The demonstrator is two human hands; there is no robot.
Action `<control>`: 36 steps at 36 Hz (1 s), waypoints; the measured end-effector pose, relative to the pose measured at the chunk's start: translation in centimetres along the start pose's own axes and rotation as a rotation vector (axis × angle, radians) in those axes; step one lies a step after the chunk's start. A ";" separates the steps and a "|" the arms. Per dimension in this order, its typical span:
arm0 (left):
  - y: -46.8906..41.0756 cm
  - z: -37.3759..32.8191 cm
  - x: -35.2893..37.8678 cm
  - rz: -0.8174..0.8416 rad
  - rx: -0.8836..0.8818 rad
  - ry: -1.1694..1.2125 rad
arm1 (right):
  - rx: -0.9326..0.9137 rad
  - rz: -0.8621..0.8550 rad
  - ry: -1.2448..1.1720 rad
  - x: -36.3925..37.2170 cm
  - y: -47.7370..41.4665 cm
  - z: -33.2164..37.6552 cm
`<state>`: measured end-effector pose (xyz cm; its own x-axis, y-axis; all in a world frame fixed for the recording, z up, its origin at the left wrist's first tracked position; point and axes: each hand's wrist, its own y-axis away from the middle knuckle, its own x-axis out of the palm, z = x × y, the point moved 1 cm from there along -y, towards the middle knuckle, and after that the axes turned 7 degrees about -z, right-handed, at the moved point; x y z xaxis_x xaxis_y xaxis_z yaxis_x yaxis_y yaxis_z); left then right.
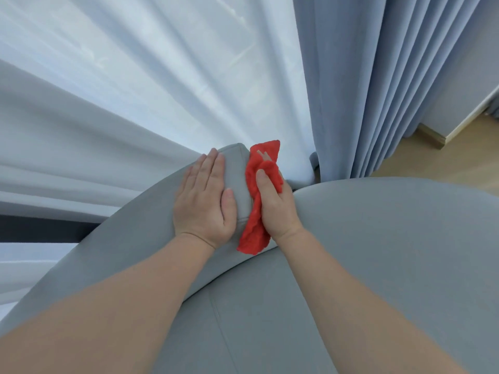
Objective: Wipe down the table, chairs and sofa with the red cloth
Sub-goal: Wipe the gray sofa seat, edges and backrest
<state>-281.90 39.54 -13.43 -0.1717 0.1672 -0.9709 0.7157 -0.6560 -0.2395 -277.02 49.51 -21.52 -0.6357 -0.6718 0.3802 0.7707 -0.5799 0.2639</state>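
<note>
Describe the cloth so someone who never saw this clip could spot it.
Start at the grey sofa filling the lower frame and follow its top edge to the corner by the white curtain. There the right hand grips the red cloth, the only bright red thing among grey and pale fabrics.

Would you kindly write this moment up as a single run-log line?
stage: wiping sofa | left hand: flat on grey cushion | right hand: grips red cloth against cushion's side | behind: white curtain

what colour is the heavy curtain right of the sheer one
Pale blue-grey, plain with vertical pleats; the heavy curtain shows best in the head view, beside the white sheer curtain.
</note>
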 end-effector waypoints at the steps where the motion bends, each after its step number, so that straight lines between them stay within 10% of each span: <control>1: 0.0 0.0 0.0 -0.003 0.001 -0.004 | -0.010 0.012 0.014 -0.3 -0.1 -0.5; 15: 0.3 0.3 0.5 -0.071 0.028 -0.021 | 0.037 0.001 0.146 -4.1 -1.2 -8.6; 27: 0.3 0.5 0.9 -0.117 0.044 -0.033 | 0.557 -0.187 0.183 -6.5 -2.3 -12.8; 36: 0.2 0.4 0.8 -0.098 0.030 -0.021 | 0.388 -0.128 -0.013 -3.7 -2.1 -8.2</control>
<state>-282.18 39.25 -14.24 -0.2538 0.2162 -0.9428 0.6746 -0.6590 -0.3327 -276.62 49.49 -30.74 -0.7290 -0.5979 0.3332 0.6459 -0.4397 0.6241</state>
